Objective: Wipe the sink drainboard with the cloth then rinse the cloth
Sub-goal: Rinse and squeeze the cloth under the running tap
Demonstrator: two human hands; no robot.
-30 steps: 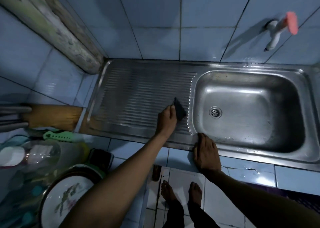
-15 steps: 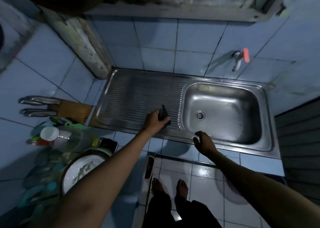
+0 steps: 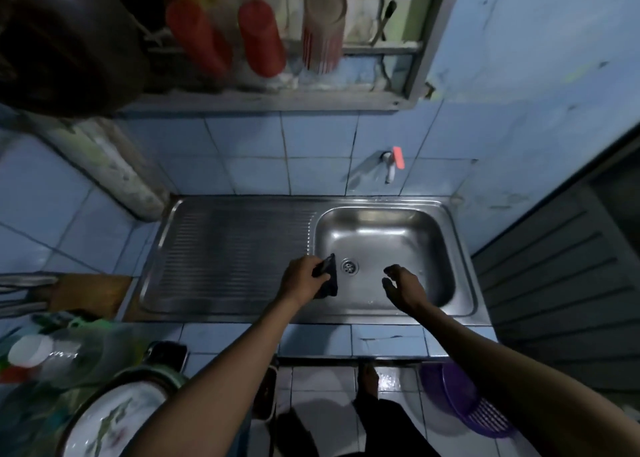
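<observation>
I see blue-tiled counter (image 3: 388,340) carrying steel sink (image 3: 464,248); at nine o'clock, wooden knife block (image 3: 91,292), plate (image 3: 110,422) at seven.

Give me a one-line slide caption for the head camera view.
Left hand holds a dark cloth over the steel sink basin, right hand open beside it, below the wall tap.

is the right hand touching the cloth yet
Apart. The head view shows bare sink basin and the drain between the right hand and the dark cloth, which only the left hand holds.
</observation>
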